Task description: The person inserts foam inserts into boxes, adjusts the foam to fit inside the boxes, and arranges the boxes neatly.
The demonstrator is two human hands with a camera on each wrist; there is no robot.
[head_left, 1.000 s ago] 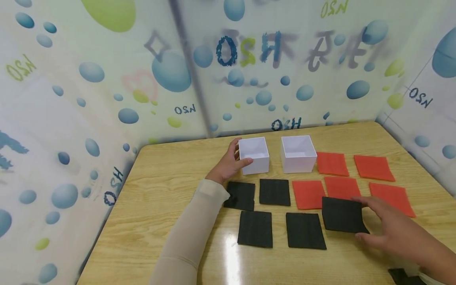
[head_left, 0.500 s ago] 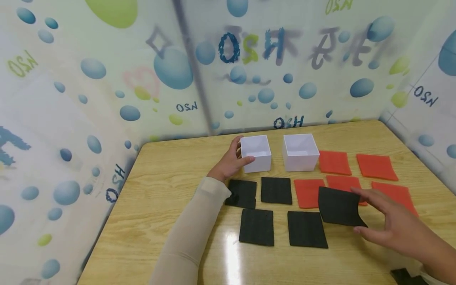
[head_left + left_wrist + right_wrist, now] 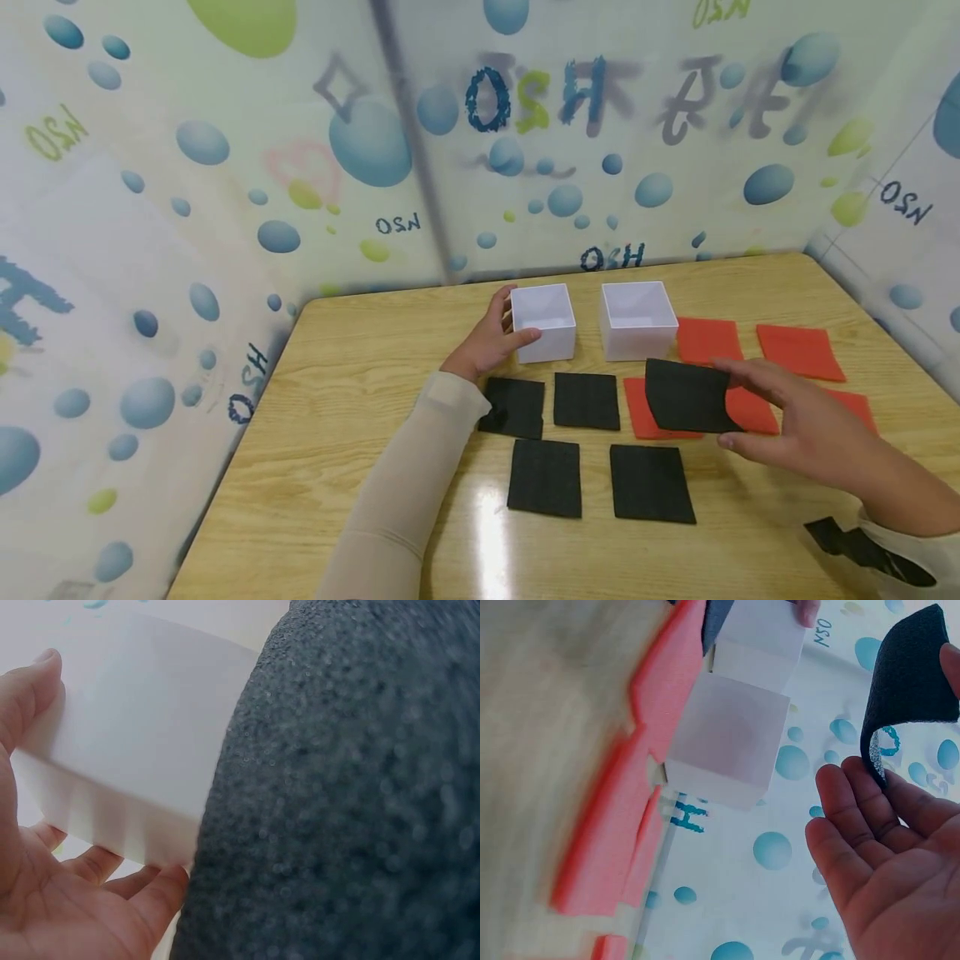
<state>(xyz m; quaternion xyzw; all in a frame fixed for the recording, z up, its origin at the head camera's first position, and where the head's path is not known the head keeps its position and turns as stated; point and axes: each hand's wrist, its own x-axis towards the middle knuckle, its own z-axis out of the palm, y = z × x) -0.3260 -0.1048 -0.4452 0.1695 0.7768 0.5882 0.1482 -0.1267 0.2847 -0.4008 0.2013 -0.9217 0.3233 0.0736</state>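
Note:
My right hand [image 3: 813,429] pinches a black foam square [image 3: 684,396] between thumb and fingers, off the table, over the red squares. In the right wrist view this foam square [image 3: 907,675] bends into a curve. My left hand [image 3: 491,340] grips the left white box [image 3: 553,343] from its left side. The left thumb lies on the box's front wall and the fingers reach behind. A second white box [image 3: 639,342] stands just to its right; both are open at the top. In the left wrist view, a black foam square [image 3: 345,795] blocks the right half.
Several black foam squares [image 3: 545,477] lie flat in front of the boxes on the wooden table [image 3: 360,358]. Several red foam squares [image 3: 801,352] lie to the right, partly hidden by my right hand. A patterned wall [image 3: 315,167] stands behind the table.
My right hand has carried the black foam square up and to the left, toward the boxes. The left hand keeps its grip on the left box, and the view has shifted slightly.

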